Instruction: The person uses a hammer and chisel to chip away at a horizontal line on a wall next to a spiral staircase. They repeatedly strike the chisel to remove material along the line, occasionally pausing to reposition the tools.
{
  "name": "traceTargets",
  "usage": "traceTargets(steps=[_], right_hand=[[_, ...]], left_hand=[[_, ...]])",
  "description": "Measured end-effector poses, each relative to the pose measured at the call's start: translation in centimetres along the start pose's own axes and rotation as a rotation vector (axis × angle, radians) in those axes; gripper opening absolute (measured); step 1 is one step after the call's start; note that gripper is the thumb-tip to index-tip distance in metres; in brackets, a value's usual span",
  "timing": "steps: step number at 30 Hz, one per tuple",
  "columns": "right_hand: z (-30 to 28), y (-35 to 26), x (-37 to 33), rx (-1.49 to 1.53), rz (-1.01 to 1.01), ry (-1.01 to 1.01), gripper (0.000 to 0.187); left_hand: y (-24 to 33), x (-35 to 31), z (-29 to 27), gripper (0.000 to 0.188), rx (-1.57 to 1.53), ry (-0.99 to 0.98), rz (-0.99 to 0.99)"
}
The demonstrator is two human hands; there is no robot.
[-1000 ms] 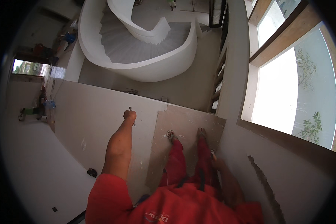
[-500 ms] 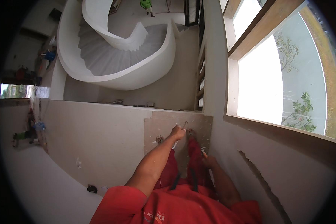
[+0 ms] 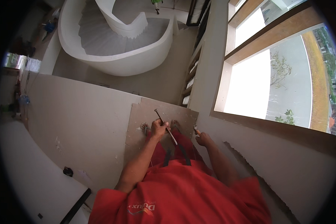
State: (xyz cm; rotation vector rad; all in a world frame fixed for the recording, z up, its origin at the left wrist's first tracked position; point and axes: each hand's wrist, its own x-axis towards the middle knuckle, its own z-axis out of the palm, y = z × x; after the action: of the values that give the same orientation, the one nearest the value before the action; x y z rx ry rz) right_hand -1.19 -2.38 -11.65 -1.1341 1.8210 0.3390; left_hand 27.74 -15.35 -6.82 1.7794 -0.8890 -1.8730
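My left hand (image 3: 159, 130) is closed around a long thin metal bar (image 3: 173, 137) in front of my legs. The bar slants, with a small knobbed end pointing away from me and a flatter, paler end toward my body. Off to the right, my right hand (image 3: 203, 139) grips a hammer (image 3: 196, 129) by its orange-brown handle, the head pointing forward. Bar and hammer are apart. Below them my sandalled feet (image 3: 145, 128) stand on a brownish board (image 3: 134, 130). Along the wall at right runs a rough, jagged groove (image 3: 242, 160).
Ahead, beyond the ledge edge (image 3: 100, 86), a white curved staircase (image 3: 115, 63) lies lower down. A wood-framed window (image 3: 222, 86) opens on the right. A small dark object (image 3: 68, 171) is at left. Another person (image 3: 156, 5) in green is far off.
My view has shifted and tilted. My left hand has turned the bar so more of its length shows. The right hand has moved the hammer forward, away from my body.
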Motion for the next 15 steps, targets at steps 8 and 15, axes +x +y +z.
traceTargets(steps=[8,15], right_hand=[[-13.6,-7.3,-0.9,-0.253,-0.163,0.020,0.036],[-20.8,-13.0,-4.9,-0.291,-0.309,0.088,0.036]], left_hand=[[-3.3,-0.5,1.3,0.007,-0.457,0.029,-0.105],[-4.7,-2.2,10.4,0.005,-0.658,-0.100,-0.177]])
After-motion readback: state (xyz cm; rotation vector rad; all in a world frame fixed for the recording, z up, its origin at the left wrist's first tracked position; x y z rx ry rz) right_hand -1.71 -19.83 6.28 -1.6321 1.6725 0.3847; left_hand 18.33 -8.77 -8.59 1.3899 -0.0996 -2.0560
